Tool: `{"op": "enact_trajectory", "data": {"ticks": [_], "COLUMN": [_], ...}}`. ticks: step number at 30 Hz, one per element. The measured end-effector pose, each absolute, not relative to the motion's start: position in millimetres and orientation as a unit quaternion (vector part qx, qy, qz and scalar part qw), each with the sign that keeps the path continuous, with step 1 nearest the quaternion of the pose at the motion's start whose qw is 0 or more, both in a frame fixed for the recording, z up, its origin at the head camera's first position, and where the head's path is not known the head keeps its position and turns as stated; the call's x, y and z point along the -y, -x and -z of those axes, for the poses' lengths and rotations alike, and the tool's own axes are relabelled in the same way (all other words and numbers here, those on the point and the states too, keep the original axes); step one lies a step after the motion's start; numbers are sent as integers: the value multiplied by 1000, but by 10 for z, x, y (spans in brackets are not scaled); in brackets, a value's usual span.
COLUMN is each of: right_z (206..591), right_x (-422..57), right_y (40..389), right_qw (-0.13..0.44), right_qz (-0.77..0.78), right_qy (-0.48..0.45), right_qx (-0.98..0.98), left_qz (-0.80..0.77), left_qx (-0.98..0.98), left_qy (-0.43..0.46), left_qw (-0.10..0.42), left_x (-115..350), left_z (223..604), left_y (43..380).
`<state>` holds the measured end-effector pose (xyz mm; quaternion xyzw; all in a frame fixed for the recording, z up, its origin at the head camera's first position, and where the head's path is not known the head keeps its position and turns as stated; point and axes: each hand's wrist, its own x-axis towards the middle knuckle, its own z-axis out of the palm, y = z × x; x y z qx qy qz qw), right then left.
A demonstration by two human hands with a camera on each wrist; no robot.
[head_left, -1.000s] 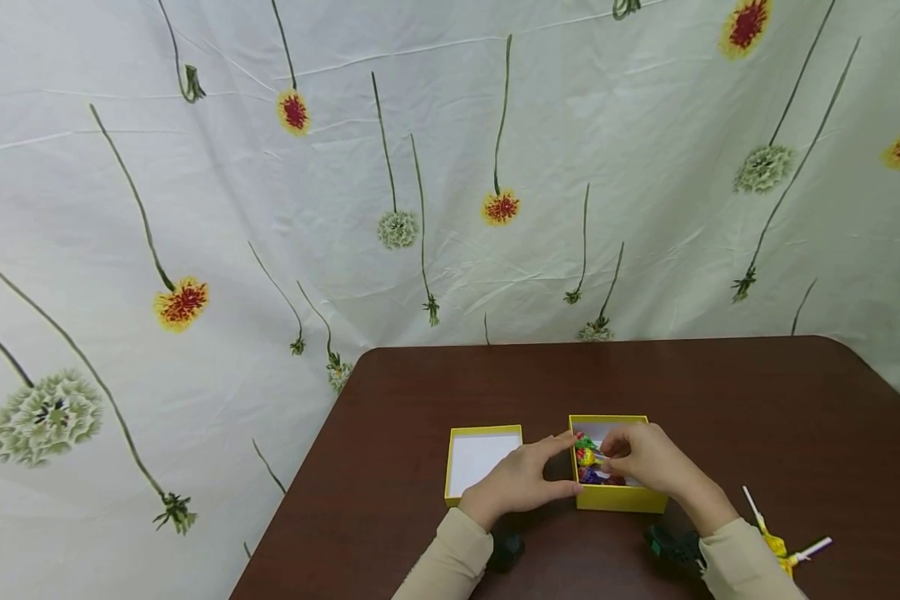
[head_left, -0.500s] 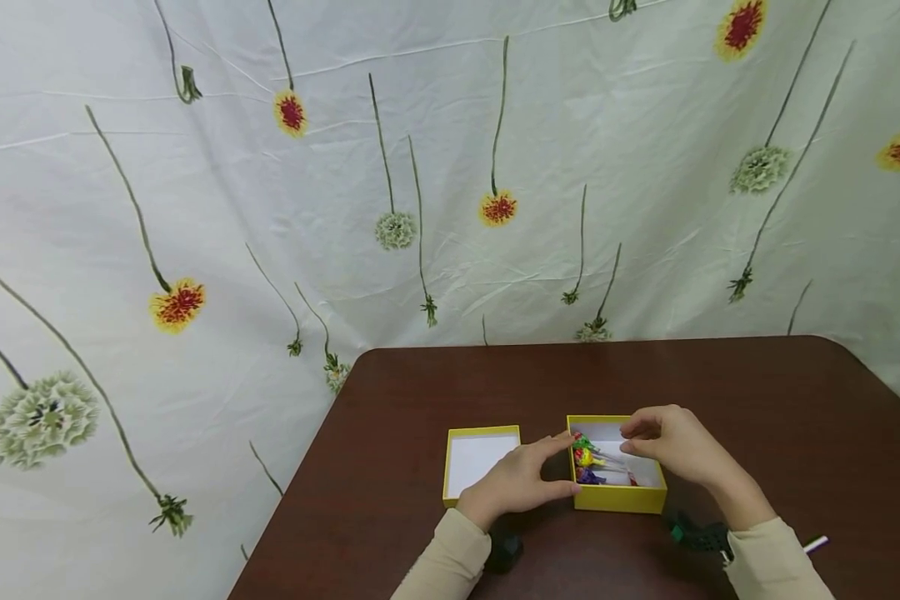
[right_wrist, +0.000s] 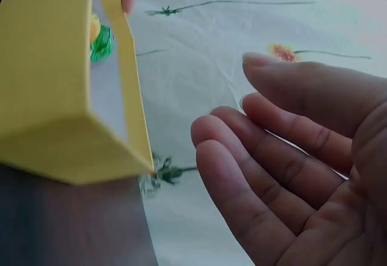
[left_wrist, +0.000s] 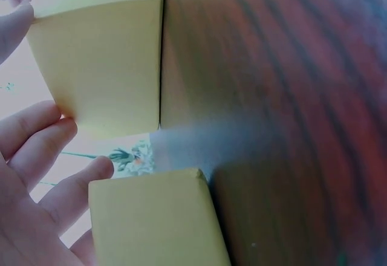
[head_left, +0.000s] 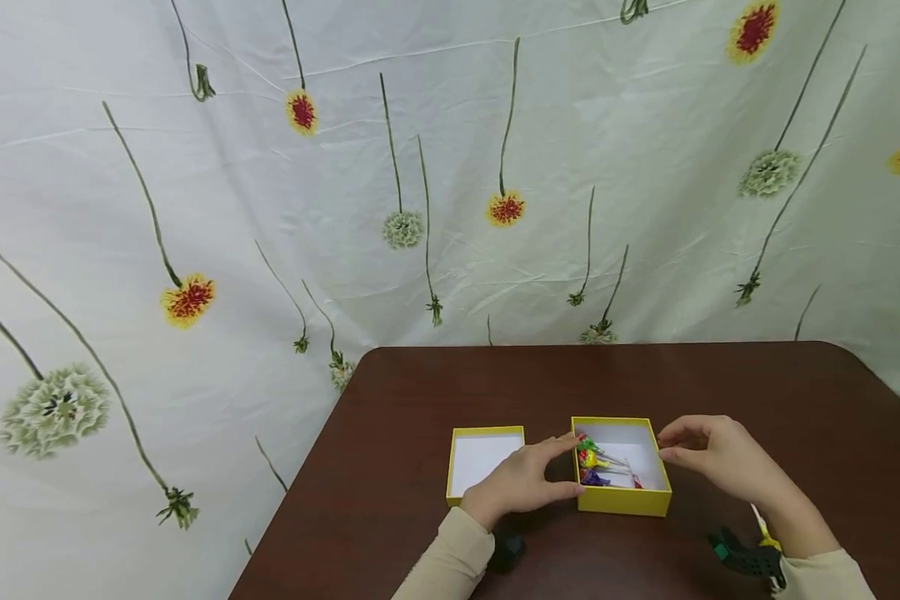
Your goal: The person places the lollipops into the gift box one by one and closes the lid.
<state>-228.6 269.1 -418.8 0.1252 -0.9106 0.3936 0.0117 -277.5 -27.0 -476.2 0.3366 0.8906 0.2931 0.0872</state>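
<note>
A yellow box [head_left: 624, 500] with a white inside holds several lollipops [head_left: 591, 458] in green, red, yellow and purple wrappers, heads along its left wall and sticks pointing right. My left hand [head_left: 516, 482] steadies the box's left side, thumb at the near corner and fingertips on the rim further back. In the left wrist view those fingers are fairly straight against the box wall [left_wrist: 100, 66]. Just off the box's right rim is my right hand [head_left: 727, 458], its fingers softly bent and nothing in them. The right wrist view shows a gap between its fingertips and the box [right_wrist: 45, 84].
A yellow-edged lid [head_left: 486, 432] with a white inside lies left of the box, partly behind my left hand. A yellow-wrapped lollipop [head_left: 769, 540] shows beside my right wrist, partly hidden. Under it all is a dark brown table [head_left: 435, 383], with a flower-print cloth [head_left: 450, 167] behind.
My right hand has come out of the box and moved right, past its rim. The lollipops inside now show fully. My left hand keeps its place on the box.
</note>
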Motion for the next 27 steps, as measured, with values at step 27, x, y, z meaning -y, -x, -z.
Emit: {"op": "enact_trajectory", "data": {"ticks": [27], "right_z": [4843], "right_x": [-3773], "right_y": [1790], "right_qw": [-167], "right_qz": [-405], "right_qy": [-182], "right_qx": [881], "left_qz": [-288], "left_qx": [-894], "left_qy": [-332], "left_qw": [90], "left_x": [250], "left_z": [4767], "left_y": [2768]}}
